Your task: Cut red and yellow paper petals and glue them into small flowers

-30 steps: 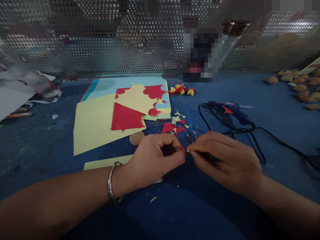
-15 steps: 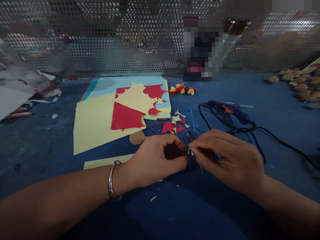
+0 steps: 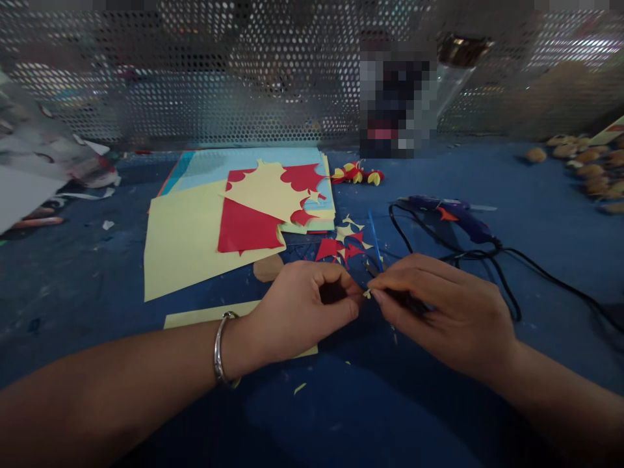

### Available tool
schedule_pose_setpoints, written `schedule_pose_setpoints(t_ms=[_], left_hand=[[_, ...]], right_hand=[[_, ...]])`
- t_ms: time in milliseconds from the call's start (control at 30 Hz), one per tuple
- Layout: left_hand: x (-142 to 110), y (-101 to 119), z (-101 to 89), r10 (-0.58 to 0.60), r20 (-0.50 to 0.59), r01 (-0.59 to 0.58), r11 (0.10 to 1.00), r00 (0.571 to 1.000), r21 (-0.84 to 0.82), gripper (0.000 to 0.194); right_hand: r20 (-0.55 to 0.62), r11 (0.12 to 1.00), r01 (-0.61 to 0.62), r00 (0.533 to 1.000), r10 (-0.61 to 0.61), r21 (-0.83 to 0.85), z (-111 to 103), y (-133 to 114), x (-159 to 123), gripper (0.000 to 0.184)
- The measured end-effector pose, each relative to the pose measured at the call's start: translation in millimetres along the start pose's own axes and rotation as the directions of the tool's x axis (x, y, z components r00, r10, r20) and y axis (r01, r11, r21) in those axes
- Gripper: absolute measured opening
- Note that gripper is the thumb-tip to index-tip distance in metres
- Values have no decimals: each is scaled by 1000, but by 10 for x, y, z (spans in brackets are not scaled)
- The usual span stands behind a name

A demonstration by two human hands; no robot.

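We see a flat red paper sheet [image 3: 246,227]; right of it, a tiny pale-yellow paper piece [image 3: 367,294] and a dark-blue, orange-triggered plastic glue gun [image 3: 467,220].

- a grey metal panel [image 3: 244,78] full of round holes, standing behind the blue table [image 3: 560,214]
- a clear container with a shiny brown lid [image 3: 465,52], leaning near the panel
- small brown lumps [image 3: 587,172] heaped at the far right
- a blue glue gun [image 3: 470,224], lying on its side
- crumpled clear plastic [image 3: 95,169] at the left
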State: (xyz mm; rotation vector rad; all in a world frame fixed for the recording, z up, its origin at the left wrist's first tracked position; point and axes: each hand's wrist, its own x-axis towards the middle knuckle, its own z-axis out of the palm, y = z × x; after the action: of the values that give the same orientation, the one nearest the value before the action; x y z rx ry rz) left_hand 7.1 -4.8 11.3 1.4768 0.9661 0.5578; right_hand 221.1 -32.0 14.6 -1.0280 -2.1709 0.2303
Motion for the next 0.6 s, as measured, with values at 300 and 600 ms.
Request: schedule_pose_setpoints(t_ms=[300,600], left_hand=[[2,28,-94,218,-320,-192,975,922,110,10],[73,78,-283,347,-252,-231,889,903,396,15]], right_hand=[[149,998,-62,987,60,9,30,120,-44,13],[277,992,-99,954,118,-85,15,208,-81,16]])
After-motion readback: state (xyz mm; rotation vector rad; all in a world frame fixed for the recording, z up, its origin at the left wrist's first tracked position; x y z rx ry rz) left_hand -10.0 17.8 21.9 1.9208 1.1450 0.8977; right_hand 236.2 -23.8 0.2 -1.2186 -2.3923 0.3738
